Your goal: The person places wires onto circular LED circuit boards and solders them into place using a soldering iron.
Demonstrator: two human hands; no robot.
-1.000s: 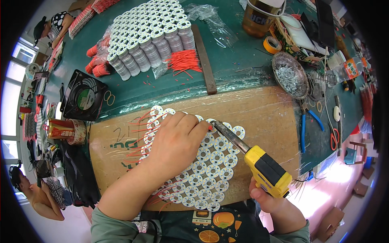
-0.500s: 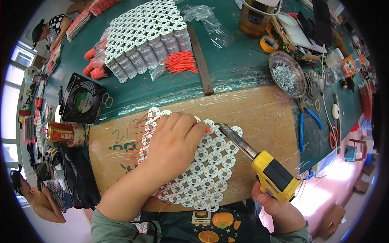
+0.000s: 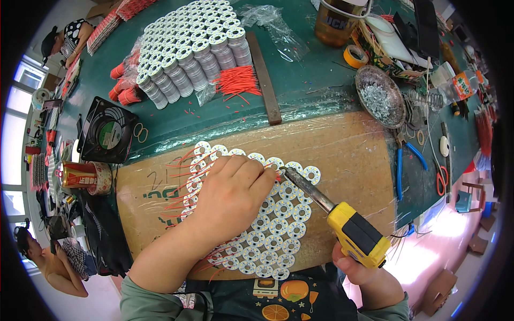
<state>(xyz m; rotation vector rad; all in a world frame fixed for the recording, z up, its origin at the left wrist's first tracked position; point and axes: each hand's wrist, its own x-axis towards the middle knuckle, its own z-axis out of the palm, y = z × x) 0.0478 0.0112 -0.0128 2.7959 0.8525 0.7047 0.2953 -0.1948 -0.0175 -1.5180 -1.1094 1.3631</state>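
A sheet of joined round white LED circuit boards (image 3: 278, 219), each with a hole in its middle, lies before me. Over its upper middle, my left hand (image 3: 235, 187) is closed, with a bit of red wire (image 3: 278, 176) showing at the pinched fingertips. My right hand (image 3: 353, 265) grips a yellow and black soldering gun (image 3: 358, 232) from below. Its metal tip meets the boards close to that wire. Along the sheet's left side, several red wires (image 3: 184, 174) stick out from the boards. Part of the sheet is hidden under my left hand and forearm.
Under the sheet is a brown work board (image 3: 342, 144). Beyond it stand stacked round boards (image 3: 187, 59), loose red wires (image 3: 238, 81) and a metal bar (image 3: 265, 80). A fan (image 3: 110, 131) is at left; a dish of grey scraps (image 3: 379, 99) and blue pliers (image 3: 399, 166) are at right.
The soldering gun has shifted slightly left and down, its tip now nearer my left fingertips. My left hand has moved a little lower, with the red wire end.
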